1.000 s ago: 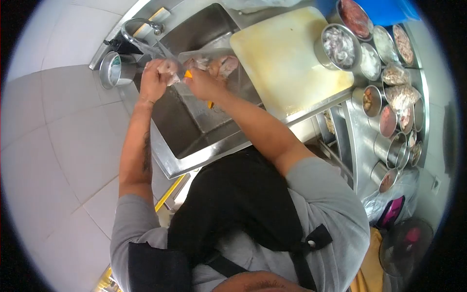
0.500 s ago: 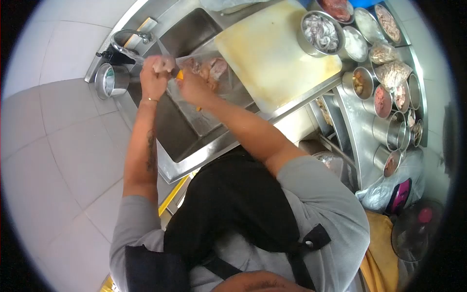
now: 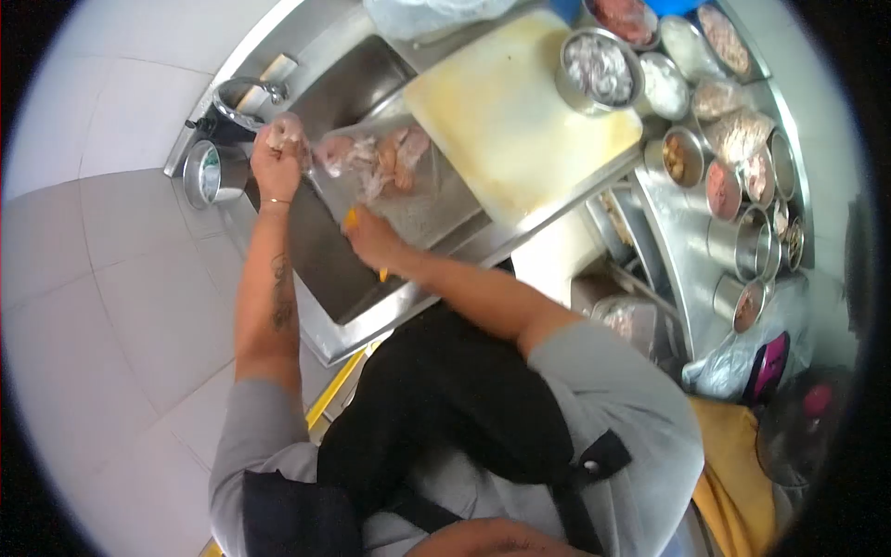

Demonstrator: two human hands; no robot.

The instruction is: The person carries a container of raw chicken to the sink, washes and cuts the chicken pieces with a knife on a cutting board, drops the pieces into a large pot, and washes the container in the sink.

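Note:
My left hand [image 3: 277,170] is closed around a pale pink piece of raw meat [image 3: 285,130], held over the sink's left edge below the faucet. My right hand [image 3: 375,241] grips a knife by its yellow handle [image 3: 351,219] over the near part of the steel sink [image 3: 320,269]. The handle shows at both ends of my fist; its blade cannot be made out now. Beyond my right hand, more raw meat pieces [image 3: 401,160] lie in what looks like clear plastic in the sink.
A worn white cutting board [image 3: 520,121] lies right of the sink, with a steel pot [image 3: 601,72] on its far corner. Several steel containers of food, including one of red meat [image 3: 724,188], crowd the right counter. A faucet [image 3: 269,91] and a metal pot [image 3: 206,174] stand left.
My right hand with the knife has moved nearer my body, away from the meat. My left hand has shifted slightly left and down with its piece. The sink meat shows more openly.

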